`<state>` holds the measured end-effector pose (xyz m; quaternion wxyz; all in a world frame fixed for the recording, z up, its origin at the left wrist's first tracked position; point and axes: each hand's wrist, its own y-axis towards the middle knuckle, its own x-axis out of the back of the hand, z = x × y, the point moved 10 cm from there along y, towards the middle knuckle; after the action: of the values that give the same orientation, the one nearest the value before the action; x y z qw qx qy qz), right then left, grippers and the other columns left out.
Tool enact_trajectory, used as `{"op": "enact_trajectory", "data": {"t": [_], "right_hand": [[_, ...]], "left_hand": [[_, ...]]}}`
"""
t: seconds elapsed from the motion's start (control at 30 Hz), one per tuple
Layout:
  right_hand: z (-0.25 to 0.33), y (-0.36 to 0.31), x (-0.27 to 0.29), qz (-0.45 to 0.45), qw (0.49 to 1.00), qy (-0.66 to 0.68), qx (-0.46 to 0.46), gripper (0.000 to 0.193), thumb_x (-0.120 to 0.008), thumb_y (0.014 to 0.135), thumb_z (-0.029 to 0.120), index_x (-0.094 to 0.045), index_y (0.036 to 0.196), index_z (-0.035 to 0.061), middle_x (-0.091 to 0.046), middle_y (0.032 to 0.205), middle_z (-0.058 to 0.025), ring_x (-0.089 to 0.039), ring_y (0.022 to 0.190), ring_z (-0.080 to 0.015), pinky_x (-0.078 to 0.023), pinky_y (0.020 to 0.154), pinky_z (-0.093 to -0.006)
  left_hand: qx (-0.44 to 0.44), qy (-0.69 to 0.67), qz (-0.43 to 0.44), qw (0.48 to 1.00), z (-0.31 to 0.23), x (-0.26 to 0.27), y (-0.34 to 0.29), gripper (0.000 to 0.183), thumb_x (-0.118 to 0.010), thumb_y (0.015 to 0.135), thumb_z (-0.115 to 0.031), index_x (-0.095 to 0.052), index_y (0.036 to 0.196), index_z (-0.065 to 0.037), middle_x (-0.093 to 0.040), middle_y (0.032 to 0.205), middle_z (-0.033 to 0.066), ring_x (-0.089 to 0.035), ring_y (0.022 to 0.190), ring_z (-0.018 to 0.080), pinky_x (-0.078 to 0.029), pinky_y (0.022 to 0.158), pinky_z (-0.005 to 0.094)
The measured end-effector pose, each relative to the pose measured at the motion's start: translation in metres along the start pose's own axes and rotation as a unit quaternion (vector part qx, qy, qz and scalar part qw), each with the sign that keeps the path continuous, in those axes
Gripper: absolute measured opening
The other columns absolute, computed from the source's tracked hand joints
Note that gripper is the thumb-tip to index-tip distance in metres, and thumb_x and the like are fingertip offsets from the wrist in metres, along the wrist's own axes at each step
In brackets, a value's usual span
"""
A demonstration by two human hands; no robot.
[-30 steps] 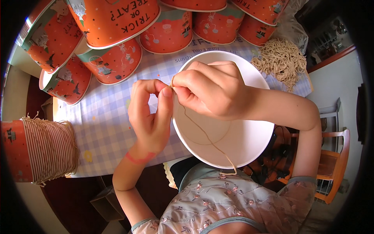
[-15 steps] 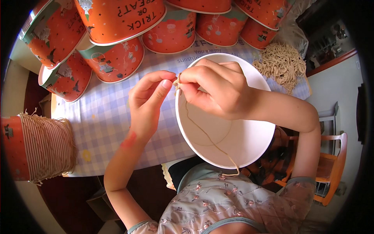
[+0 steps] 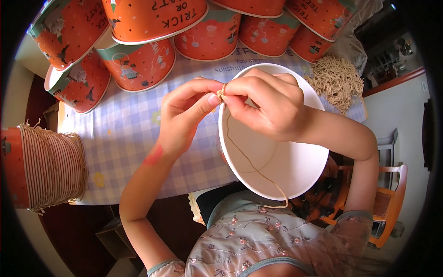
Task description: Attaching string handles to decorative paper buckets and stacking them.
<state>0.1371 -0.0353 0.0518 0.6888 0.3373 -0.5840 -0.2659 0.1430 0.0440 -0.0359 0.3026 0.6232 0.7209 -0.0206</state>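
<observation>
A big paper bucket (image 3: 295,171), white inside, is tilted with its mouth toward me at the table's near edge. Over its left rim both hands meet at a small knot of tan twine (image 3: 221,93). My left hand (image 3: 187,108) pinches the knot between thumb and forefinger. From the other side my right hand (image 3: 270,104) grips the same twine with closed fingertips, its remaining fingers curled over the bucket's mouth. One loose twine strand (image 3: 251,161) hangs from the knot across the white inside and over the near rim toward my lap.
Orange patterned paper buckets (image 3: 143,67) stand stacked along the far side. A heap of tan twine (image 3: 337,81) lies at the far right. At the left edge is an orange bucket wrapped in twine (image 3: 53,168). Beneath is a checked tablecloth (image 3: 138,171); a wooden chair (image 3: 392,198) stands right.
The bucket and both hands appear slightly farther right. My left fingertips have closed in on the knot, against my right fingertips.
</observation>
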Motion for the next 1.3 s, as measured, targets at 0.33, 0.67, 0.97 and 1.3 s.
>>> {"op": "enact_trajectory", "data": {"t": [0.33,0.67,0.97,1.3], "right_hand": [[-0.011,0.001,0.000,0.028,0.995,0.072,-0.055,0.014,-0.058,0.061,-0.005,-0.050,0.071,-0.0003,-0.050,0.057,-0.0054,-0.045,0.041,-0.0095,-0.034,0.034,-0.0193],[-0.023,0.000,0.006,0.050,0.985,0.104,-0.127,0.011,-0.058,0.061,0.002,-0.050,0.068,0.0036,-0.049,0.059,-0.0036,-0.050,0.048,-0.0151,-0.039,0.040,-0.0239],[-0.013,0.000,0.004,0.064,0.993,0.092,-0.032,0.035,-0.054,0.060,-0.001,-0.049,0.093,0.0085,-0.049,0.082,-0.0030,-0.053,0.060,-0.0173,-0.045,0.048,-0.0259],[-0.018,-0.005,-0.006,0.138,0.981,0.124,-0.055,0.016,-0.054,0.063,-0.003,-0.050,0.079,0.0003,-0.052,0.075,-0.0100,-0.053,0.060,-0.0219,-0.044,0.051,-0.0275]], "left_hand": [[0.008,0.027,-0.018,0.999,0.001,0.006,0.002,0.007,-0.051,0.074,-0.004,-0.051,0.079,0.000,-0.051,0.078,0.0035,-0.047,0.073,0.0084,-0.038,0.063,0.0205],[0.028,0.015,-0.011,0.999,0.000,-0.005,-0.001,0.007,-0.048,0.076,-0.006,-0.048,0.080,0.000,-0.050,0.078,0.0028,-0.045,0.073,0.0074,-0.036,0.062,0.0194],[0.016,0.039,-0.005,0.999,-0.007,-0.013,-0.003,0.007,-0.046,0.077,-0.005,-0.048,0.081,0.000,-0.050,0.081,0.0037,-0.046,0.075,0.0082,-0.037,0.066,0.0205],[0.015,0.060,-0.026,0.998,-0.008,-0.005,-0.009,0.006,-0.046,0.077,-0.005,-0.047,0.080,0.000,-0.051,0.086,0.0063,-0.044,0.078,0.0087,-0.036,0.069,0.0209]]}}
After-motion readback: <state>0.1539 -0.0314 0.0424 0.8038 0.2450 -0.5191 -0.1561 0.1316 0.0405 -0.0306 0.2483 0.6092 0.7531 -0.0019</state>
